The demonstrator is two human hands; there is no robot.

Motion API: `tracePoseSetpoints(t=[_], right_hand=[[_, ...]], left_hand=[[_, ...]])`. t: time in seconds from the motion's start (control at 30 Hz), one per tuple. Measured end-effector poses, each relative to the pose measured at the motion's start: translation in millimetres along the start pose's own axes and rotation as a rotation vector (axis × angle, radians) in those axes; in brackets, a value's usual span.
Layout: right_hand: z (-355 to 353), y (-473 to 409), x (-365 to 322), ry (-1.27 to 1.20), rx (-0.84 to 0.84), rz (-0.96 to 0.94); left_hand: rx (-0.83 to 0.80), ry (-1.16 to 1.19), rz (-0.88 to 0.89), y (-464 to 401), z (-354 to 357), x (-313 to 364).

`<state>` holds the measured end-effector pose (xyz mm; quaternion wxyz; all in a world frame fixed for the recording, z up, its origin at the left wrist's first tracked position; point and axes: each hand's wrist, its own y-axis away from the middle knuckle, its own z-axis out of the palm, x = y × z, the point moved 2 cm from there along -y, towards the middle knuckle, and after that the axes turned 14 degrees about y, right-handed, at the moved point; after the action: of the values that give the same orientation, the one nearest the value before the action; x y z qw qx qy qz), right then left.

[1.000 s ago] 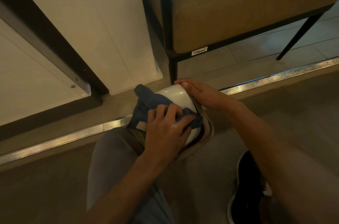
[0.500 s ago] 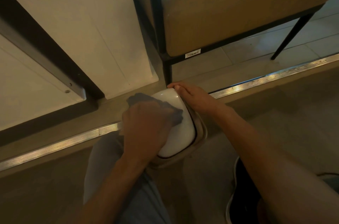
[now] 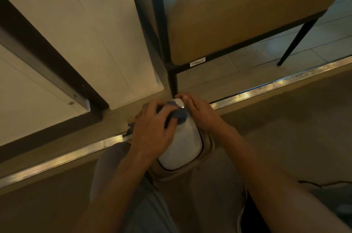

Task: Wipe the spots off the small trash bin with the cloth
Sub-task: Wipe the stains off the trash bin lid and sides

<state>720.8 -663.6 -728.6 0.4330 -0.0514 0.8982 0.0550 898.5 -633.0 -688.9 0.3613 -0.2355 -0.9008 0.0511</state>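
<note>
We have the small white trash bin (image 3: 181,149) tipped on the floor at centre; our left hand (image 3: 152,128) grips the blue cloth (image 3: 178,115) at its 12 o'clock end, right hand (image 3: 202,112) steadying it flat-fingered. Hard rubbing could roll it away.

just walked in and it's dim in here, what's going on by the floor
A person is crouched over a small white plastic trash bin on the floor. Their left hand presses a bunched dark blue cloth against the bin's far end, while the right hand steadies the bin's right side. A tan upholstered chair stands just beyond.
</note>
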Motion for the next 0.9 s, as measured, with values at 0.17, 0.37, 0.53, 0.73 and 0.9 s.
tracePoseSetpoints(t=[0.17,0.37,0.53,0.73,0.9], right_hand=[[3.4,-0.3,1.0,0.037,-0.015,0.004],[5.7,2.4,-2.7,-0.017,0.033,0.056],[4.7,4.2,-2.1,-0.082,0.060,0.051],[8.1,5.4,-3.6,-0.024,0.075,0.053],[7.0,7.2,-2.2,-0.029,0.088,0.048]], left_hand=[[-0.003,0.067,-0.018,27.2,-17.9,-26.7],[-0.040,0.053,-0.304,-48.1,-0.9,-24.1],[-0.027,0.115,-0.012,-24.4,-1.5,0.7],[-0.067,0.281,-0.129,-10.5,-21.6,-26.1],[-0.142,0.098,-0.256,-61.9,0.8,2.2]])
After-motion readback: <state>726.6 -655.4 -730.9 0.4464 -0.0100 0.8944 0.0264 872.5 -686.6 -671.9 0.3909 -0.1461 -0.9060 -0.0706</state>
